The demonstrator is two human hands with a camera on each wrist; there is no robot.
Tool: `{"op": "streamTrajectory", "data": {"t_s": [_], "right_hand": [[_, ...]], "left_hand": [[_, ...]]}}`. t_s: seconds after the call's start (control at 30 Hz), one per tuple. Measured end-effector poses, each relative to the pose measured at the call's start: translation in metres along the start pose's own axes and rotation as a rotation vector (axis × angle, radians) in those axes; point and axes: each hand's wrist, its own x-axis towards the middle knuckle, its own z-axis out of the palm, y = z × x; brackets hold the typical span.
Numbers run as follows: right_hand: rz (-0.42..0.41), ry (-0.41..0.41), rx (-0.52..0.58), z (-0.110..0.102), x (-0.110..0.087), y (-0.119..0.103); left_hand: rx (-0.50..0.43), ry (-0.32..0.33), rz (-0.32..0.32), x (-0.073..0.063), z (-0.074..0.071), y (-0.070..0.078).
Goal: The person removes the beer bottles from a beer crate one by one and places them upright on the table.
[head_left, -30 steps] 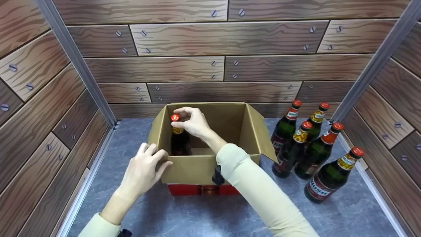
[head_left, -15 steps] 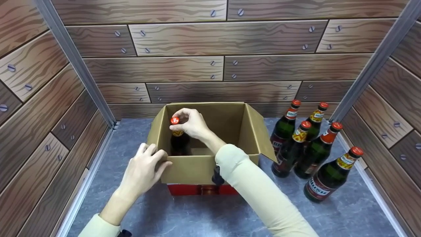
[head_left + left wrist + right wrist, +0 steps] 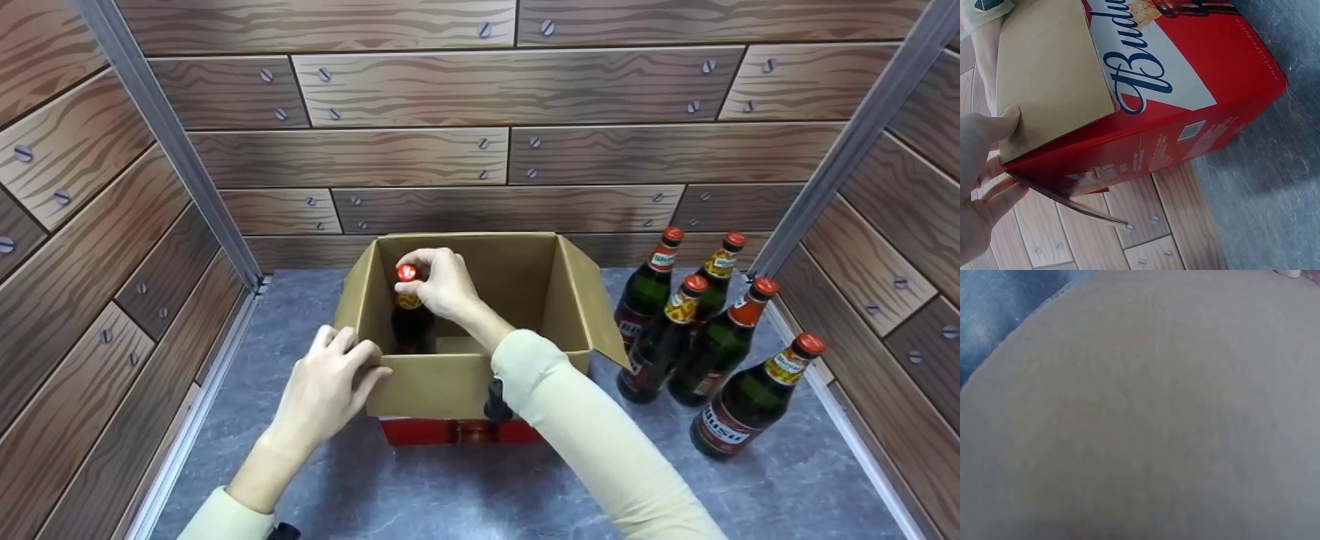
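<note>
An open cardboard box (image 3: 431,386), brown inside and red with Budweiser print outside, stands mid-floor in the head view. Inside its left end is a dark beer bottle (image 3: 412,331) with a red cap and yellow neck label; its base is hidden by the front flap. My right hand (image 3: 446,285) pinches the bottle at the top, thumb and fingers around the cap and neck. At the box's front left corner, my left hand (image 3: 324,382) grips the edge. In the left wrist view, its thumb (image 3: 1005,125) lies on the brown flap (image 3: 1053,84), with fingers beneath.
Several green beer bottles (image 3: 709,360) with red caps stand right of the box, one (image 3: 742,412) nearer the front. The box's right flap (image 3: 596,300) leans outward toward them. Wood-print walls (image 3: 480,90) enclose the grey floor (image 3: 450,495). A pale blurred surface (image 3: 1145,410) fills the right wrist view.
The right hand and the bottle top have tilted slightly right, away from the box's left wall, after dipping a little. The left hand keeps its grip on the corner.
</note>
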Motion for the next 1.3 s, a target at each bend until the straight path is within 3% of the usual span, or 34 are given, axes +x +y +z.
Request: {"op": "streamTrajectory", "data": {"t_s": [0.2, 0.43, 0.83, 1.07, 1.3], "right_hand": [[0.022, 0.053, -0.039, -0.004, -0.003, -0.002], [0.031, 0.043, -0.059, -0.014, -0.011, -0.002], [-0.014, 0.084, -0.038, -0.043, -0.029, 0.002], [-0.025, 0.118, -0.062, -0.069, -0.033, 0.002], [-0.022, 0.112, -0.005, -0.098, -0.036, -0.013]], "left_hand": [[0.000, -0.005, -0.012, 0.000, -0.001, 0.001], [0.000, -0.004, -0.011, 0.000, 0.000, 0.001], [-0.007, -0.017, -0.024, -0.002, -0.001, 0.001], [-0.005, -0.008, -0.020, -0.001, 0.000, 0.001], [-0.013, -0.010, -0.024, 0.000, 0.000, 0.002]]}}
